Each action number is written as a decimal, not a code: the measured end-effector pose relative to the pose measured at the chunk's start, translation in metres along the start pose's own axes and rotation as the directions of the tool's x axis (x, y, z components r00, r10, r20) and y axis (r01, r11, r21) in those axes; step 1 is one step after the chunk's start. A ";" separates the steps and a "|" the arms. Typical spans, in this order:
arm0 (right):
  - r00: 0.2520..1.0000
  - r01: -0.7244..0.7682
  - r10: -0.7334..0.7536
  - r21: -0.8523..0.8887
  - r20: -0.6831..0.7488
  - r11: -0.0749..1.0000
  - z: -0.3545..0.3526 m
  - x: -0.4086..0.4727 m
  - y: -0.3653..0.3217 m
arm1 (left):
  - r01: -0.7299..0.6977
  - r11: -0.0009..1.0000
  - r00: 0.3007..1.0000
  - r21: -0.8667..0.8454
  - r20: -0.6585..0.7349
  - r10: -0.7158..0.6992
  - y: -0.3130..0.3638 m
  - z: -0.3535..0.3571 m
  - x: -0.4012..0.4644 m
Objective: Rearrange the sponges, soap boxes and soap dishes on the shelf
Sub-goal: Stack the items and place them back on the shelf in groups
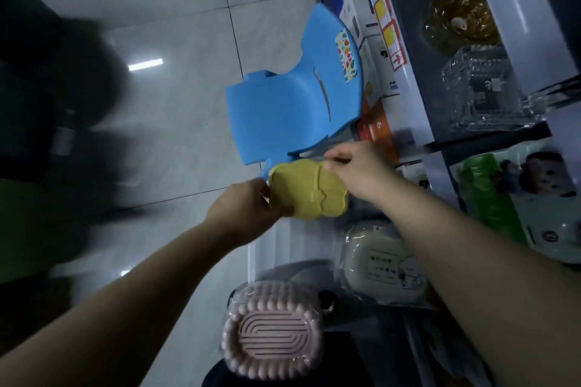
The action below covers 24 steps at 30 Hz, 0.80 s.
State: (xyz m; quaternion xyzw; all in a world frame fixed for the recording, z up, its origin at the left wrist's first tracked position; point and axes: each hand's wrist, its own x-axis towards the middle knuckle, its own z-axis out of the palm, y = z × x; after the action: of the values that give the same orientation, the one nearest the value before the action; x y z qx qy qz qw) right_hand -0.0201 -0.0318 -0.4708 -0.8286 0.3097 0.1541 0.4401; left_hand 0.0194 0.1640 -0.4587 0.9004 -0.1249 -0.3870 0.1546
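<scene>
Both my hands hold a yellow-green soap dish (306, 190) in mid-air, just off the shelf edge. My left hand (243, 210) grips its left side. My right hand (355, 171) pinches its upper right rim. Below it, a pink wrapped soap dish (272, 331) with a beaded rim and grooved top sits at the shelf front. A cream soap box (385, 262) in clear wrap, with a printed label, lies beside it under my right forearm.
A blue plastic child's chair (283, 110) stands on the tiled floor against the shelf (408, 78). Glass dishes (481, 94) and amber bowls (459, 19) fill the upper shelf. Green packaged goods (490, 195) sit at right. Boxes (371, 22) line the lower shelf.
</scene>
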 end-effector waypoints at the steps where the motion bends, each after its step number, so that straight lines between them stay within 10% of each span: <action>1: 1.000 0.000 0.000 -0.026 -0.003 1.000 0.009 0.000 0.000 | 0.020 1.000 1.000 0.023 -0.002 -0.020 -0.007 0.005 0.000; 11: 0.999 0.035 -0.037 -0.051 -0.031 0.998 0.015 -0.012 0.008 | 0.083 0.995 0.995 -0.053 -0.056 -0.086 -0.031 0.027 0.008; 18: 0.992 0.020 -0.044 -0.195 -0.118 0.981 -0.061 -0.090 0.041 | -0.281 0.939 0.915 0.198 -0.240 0.324 -0.017 0.034 -0.047; 24: 0.964 0.136 -0.222 -0.447 -0.145 0.884 -0.055 -0.185 0.060 | -0.247 0.952 0.937 0.182 -0.206 0.282 -0.027 0.040 -0.096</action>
State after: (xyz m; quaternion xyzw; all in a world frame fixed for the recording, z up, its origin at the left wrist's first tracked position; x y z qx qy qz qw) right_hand -0.2005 -0.0329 -0.3805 -0.9417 0.2304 0.0969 0.2252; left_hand -0.0714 0.2140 -0.4321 0.9232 -0.2557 -0.2450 0.1492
